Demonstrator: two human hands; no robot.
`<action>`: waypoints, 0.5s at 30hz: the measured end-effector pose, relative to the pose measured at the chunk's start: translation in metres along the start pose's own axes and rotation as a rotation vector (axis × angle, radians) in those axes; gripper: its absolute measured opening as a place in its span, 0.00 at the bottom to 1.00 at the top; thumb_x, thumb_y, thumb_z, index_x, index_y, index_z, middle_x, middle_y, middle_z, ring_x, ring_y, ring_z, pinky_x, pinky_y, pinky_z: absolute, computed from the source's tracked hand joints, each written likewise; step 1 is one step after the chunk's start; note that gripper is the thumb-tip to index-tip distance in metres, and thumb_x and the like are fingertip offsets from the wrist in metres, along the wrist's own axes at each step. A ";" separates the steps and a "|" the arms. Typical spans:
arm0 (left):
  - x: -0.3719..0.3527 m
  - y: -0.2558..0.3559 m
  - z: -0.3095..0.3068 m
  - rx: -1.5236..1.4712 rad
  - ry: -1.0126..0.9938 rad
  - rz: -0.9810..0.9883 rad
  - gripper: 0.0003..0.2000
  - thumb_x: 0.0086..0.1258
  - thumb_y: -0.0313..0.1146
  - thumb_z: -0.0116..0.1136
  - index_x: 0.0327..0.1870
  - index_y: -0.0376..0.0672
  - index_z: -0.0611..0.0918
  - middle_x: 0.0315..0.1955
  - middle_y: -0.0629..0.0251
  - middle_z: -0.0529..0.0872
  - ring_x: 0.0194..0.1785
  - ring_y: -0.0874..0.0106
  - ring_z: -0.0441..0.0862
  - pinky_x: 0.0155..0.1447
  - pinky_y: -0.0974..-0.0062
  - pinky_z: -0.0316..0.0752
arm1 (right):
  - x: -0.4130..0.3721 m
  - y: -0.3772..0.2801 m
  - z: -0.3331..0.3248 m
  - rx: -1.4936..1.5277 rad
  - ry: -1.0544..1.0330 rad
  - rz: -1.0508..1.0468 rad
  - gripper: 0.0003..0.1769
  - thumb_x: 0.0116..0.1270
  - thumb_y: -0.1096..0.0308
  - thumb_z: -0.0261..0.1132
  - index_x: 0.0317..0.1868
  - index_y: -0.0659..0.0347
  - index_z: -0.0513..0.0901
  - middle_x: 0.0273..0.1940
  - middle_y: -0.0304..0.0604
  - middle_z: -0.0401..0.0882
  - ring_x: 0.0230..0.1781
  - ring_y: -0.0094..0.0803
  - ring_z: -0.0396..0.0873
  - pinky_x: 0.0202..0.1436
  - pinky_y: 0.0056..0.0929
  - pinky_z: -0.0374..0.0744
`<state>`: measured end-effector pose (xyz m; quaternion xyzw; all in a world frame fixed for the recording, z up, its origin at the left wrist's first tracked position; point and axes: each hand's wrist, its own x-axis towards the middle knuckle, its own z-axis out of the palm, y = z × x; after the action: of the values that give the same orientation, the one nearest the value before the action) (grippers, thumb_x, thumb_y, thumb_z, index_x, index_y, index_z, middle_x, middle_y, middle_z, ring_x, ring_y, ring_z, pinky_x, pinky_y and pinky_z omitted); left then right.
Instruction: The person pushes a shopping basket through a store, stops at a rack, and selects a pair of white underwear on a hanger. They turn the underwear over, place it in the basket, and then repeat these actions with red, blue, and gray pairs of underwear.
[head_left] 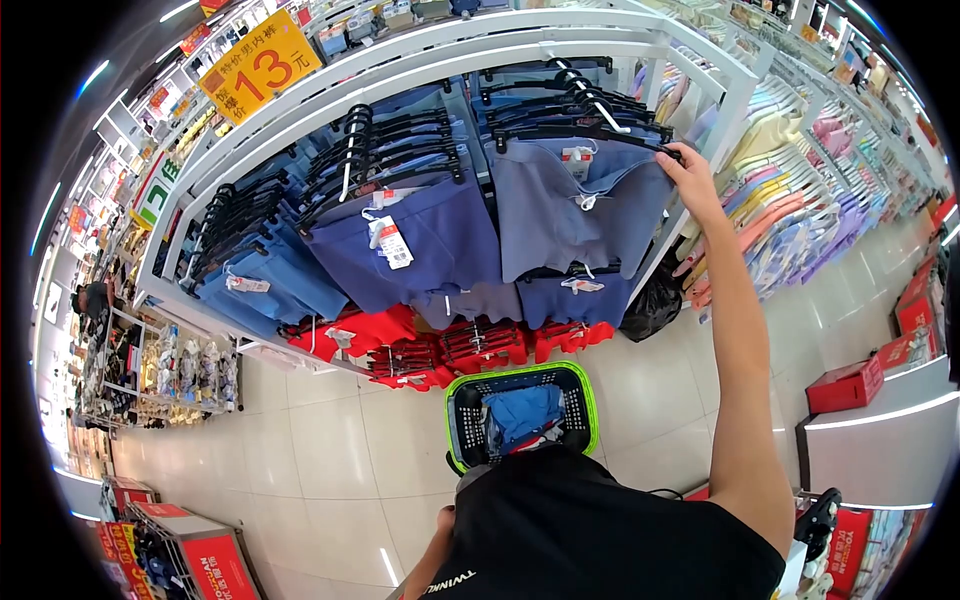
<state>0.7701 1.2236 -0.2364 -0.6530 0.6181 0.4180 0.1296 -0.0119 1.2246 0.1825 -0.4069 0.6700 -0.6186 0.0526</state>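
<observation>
High on the right, my right hand point(692, 182) is closed around the clip end of a black hanger point(560, 132). From that hanger hang grey-blue boxer briefs point(545, 215) with a white tag, their waistband sagging on the right. Navy boxer briefs point(430, 240) with a white price tag hang just left of them. My left hand point(446, 520) is low beside my black shirt, mostly hidden, and its fingers do not show clearly. A black shopping basket with a lime-green rim point(590, 400) stands on the floor in front of me, with blue folded clothing point(525, 410) inside.
The white display rack point(745, 95) also carries light-blue briefs point(270, 280) and a lower row of red ones point(480, 345). A yellow price sign point(260, 65) tops it. A black plastic bag point(655, 305) sits by its right end. Pastel clothes point(790, 200) hang at right; red boxes point(845, 385) stand beyond.
</observation>
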 end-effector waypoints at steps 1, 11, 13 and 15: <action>0.000 0.000 0.000 -0.003 0.020 0.008 0.22 0.60 0.46 0.61 0.44 0.35 0.85 0.40 0.46 0.87 0.48 0.54 0.85 0.51 0.63 0.77 | -0.002 -0.005 0.001 0.033 0.028 -0.016 0.14 0.68 0.63 0.66 0.47 0.64 0.80 0.30 0.32 0.78 0.29 0.16 0.73 0.32 0.17 0.71; 0.009 0.006 -0.006 0.032 0.000 0.051 0.24 0.58 0.49 0.63 0.45 0.35 0.85 0.40 0.47 0.87 0.47 0.55 0.85 0.50 0.63 0.77 | -0.033 -0.050 -0.029 0.238 0.006 0.018 0.11 0.69 0.62 0.65 0.44 0.62 0.80 0.35 0.31 0.79 0.35 0.16 0.73 0.42 0.16 0.70; 0.008 0.006 -0.006 0.038 -0.012 0.034 0.24 0.57 0.49 0.63 0.44 0.35 0.85 0.41 0.48 0.87 0.48 0.55 0.85 0.51 0.63 0.77 | -0.055 -0.074 -0.028 0.156 0.017 0.198 0.10 0.70 0.65 0.64 0.45 0.62 0.79 0.35 0.31 0.77 0.34 0.15 0.72 0.40 0.15 0.69; 0.006 0.014 -0.008 -0.002 0.044 0.033 0.21 0.59 0.47 0.62 0.43 0.35 0.86 0.38 0.50 0.88 0.45 0.58 0.86 0.48 0.65 0.78 | -0.066 -0.062 -0.031 0.189 -0.012 0.163 0.10 0.70 0.65 0.64 0.45 0.62 0.79 0.34 0.30 0.77 0.34 0.15 0.71 0.39 0.15 0.69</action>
<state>0.7599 1.2107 -0.2308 -0.6519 0.6311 0.4060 0.1086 0.0437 1.2952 0.2153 -0.3478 0.6391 -0.6705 0.1449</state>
